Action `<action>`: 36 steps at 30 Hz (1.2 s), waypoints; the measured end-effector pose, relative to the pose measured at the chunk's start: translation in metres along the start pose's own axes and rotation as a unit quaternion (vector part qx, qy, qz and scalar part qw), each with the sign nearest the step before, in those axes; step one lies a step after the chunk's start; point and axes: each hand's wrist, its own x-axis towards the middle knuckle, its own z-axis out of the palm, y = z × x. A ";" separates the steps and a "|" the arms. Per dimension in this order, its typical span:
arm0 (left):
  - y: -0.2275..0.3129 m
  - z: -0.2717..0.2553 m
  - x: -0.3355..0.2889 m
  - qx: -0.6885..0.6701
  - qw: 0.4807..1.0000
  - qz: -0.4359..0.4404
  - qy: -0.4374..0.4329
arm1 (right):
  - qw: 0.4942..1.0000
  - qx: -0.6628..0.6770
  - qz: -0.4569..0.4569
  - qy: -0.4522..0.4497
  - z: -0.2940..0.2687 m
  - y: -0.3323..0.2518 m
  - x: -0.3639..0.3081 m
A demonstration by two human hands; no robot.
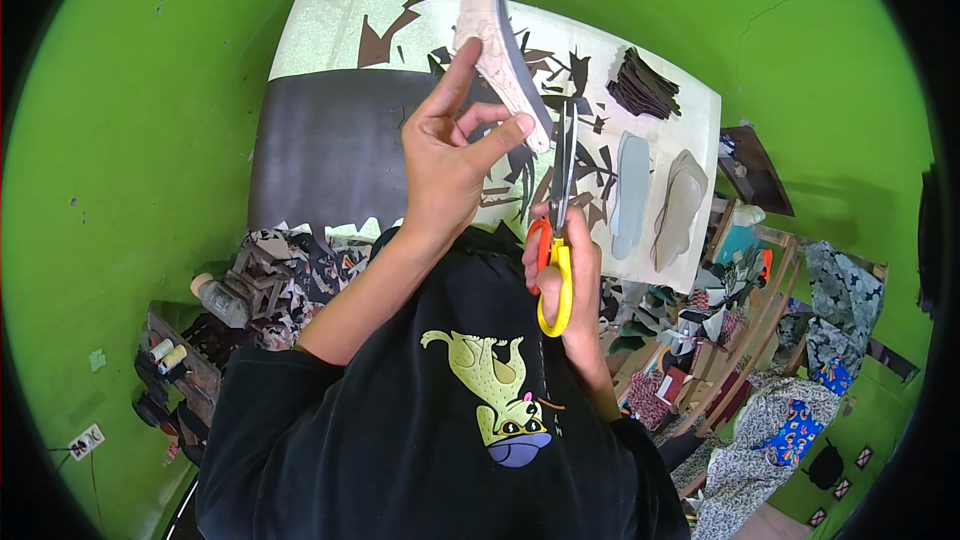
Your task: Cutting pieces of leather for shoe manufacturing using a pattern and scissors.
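Observation:
My left hand (445,145) is raised over the table and pinches a pale curved template (484,12) between thumb and fingers. Along the template's right edge shows a strip of dark sheet (525,65) lying behind it. In my right hand (582,275) is a pair of scissors (562,225) with one yellow and one red handle loop. Its blades point away from me, only slightly parted, beside the template's lower end. The blades touch neither the template nor the dark sheet, as far as I can see.
A large dark sheet (330,140) covers the left of the white table (690,110). Dark offcuts (590,170) lie scattered mid-table. At right are a stack of dark pieces (643,85), a grey sole shape (630,195) and a beige one (680,205). Scrap heaps (290,275) crowd the near side.

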 end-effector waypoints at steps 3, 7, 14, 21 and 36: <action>0.003 -0.001 -0.001 0.022 0.998 -0.029 -0.049 | 0.999 -0.036 -0.008 -0.017 -0.003 -0.005 0.000; 0.011 0.000 -0.003 0.090 0.992 -0.027 -0.084 | 0.999 -0.033 0.002 -0.034 -0.007 -0.008 0.001; 0.020 -0.003 0.000 0.138 0.981 -0.059 -0.121 | 0.997 -0.043 -0.002 -0.060 -0.017 -0.010 -0.004; 0.026 -0.005 -0.001 0.108 0.982 -0.092 -0.126 | 0.993 -0.112 -0.009 -0.047 -0.019 -0.013 -0.009; 0.025 -0.011 -0.006 0.091 0.974 -0.136 -0.159 | 0.996 -0.073 -0.013 -0.040 -0.004 -0.007 -0.008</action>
